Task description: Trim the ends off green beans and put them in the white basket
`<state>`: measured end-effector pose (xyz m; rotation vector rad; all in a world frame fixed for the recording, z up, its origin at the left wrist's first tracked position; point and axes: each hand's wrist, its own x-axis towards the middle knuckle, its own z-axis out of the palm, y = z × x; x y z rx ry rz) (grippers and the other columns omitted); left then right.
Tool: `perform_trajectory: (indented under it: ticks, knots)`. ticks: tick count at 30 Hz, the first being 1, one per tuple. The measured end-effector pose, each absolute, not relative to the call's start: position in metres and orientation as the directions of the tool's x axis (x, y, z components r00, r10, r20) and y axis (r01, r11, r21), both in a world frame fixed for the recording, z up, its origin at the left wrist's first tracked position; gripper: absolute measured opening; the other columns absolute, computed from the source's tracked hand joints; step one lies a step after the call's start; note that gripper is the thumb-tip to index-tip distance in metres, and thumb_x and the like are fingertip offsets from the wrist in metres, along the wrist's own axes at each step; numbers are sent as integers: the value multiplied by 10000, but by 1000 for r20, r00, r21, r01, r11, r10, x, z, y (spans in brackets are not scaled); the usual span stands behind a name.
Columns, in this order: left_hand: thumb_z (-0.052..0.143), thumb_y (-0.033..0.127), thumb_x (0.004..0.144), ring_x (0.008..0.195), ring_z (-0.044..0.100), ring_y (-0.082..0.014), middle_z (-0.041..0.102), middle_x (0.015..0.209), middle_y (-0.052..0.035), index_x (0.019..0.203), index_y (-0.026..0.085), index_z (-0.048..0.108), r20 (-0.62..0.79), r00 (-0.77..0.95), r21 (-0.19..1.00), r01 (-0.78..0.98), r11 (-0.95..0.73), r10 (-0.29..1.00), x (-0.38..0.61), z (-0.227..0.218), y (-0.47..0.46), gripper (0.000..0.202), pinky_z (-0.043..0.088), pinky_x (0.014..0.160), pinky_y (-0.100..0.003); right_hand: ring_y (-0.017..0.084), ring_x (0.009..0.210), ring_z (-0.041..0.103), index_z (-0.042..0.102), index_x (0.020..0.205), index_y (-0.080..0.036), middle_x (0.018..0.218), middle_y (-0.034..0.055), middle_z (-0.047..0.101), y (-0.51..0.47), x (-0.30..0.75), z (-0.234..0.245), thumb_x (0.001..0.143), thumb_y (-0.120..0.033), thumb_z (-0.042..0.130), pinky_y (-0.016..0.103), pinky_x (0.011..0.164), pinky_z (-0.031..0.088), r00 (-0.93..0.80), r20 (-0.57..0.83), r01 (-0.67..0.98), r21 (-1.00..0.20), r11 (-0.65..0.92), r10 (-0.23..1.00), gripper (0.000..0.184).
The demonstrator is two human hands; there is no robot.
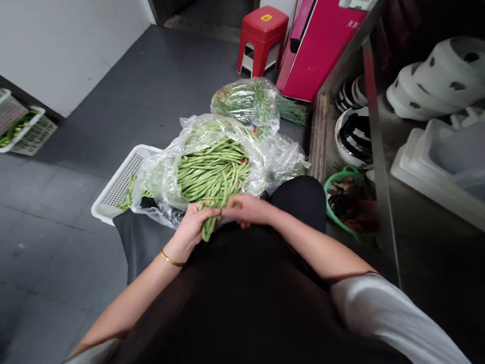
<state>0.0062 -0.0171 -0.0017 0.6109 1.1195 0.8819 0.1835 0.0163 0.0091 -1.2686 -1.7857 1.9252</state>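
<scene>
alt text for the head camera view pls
Seated person's left hand and right hand grip a bunch of long green beans from an open plastic bag over a white basket; red stool behind.

A restaurant back kitchen: steel shelving (376, 154) stacked with bowls (451, 75), trays (451, 166).

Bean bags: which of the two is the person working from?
The nearer bag of beans, open over the white basket; both hands grip its beans. The farther bag lies untouched.

Layout around the bean bag (210, 168)

I see a basket (117, 185) left of it, a second bag (245, 100) behind, a stool (262, 39) farther behind, and shelving (380, 160) right.
</scene>
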Motion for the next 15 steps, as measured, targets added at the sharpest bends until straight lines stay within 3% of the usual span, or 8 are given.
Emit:
perform_trajectory:
  ticks: [3,6,9,12,15]
  knots:
    - [723,165,544,386,484,-79,602,508,-23,607,103,638,-493,229,817,-210,537,839,6,0,-19,123,341,369,-178,102,459,570,498,1051,-169,567,-71,546,27,197,23,811,-432,564,206,443,450,-502,-274,198,-960,-199,820,363]
    - [706,166,533,370,469,-75,569,470,-3,582,105,619,-526,161,791,-269,549,835,5,-5,-14,117,350,368,-180,99,549,577,527,937,-159,630,-32,577,15,191,33,863,-345,500,224,566,469,-509,-19,243,-962,123,860,202]
    - [648,196,562,361,457,-72,545,465,17,591,115,590,-626,75,667,-465,583,776,-1,-13,-6,104,377,370,-186,111,665,601,530,851,-162,746,23,629,-8,174,31,871,-282,480,241,676,464,-534,175,289,-882,373,827,131]
    - [638,212,598,413,516,-91,572,513,6,642,116,578,-631,119,614,-528,586,767,-6,-15,-6,121,438,421,-198,96,567,599,506,886,-163,675,-6,625,-20,163,15,889,-253,455,216,597,456,-598,33,273,-931,243,801,103]
    - [704,199,597,488,589,-137,626,597,-25,731,113,588,-561,252,682,-399,613,789,-5,-9,-15,197,496,481,-242,94,538,595,505,919,-158,641,-25,626,-18,163,-1,890,-252,477,202,562,438,-597,-75,354,-918,178,799,101]
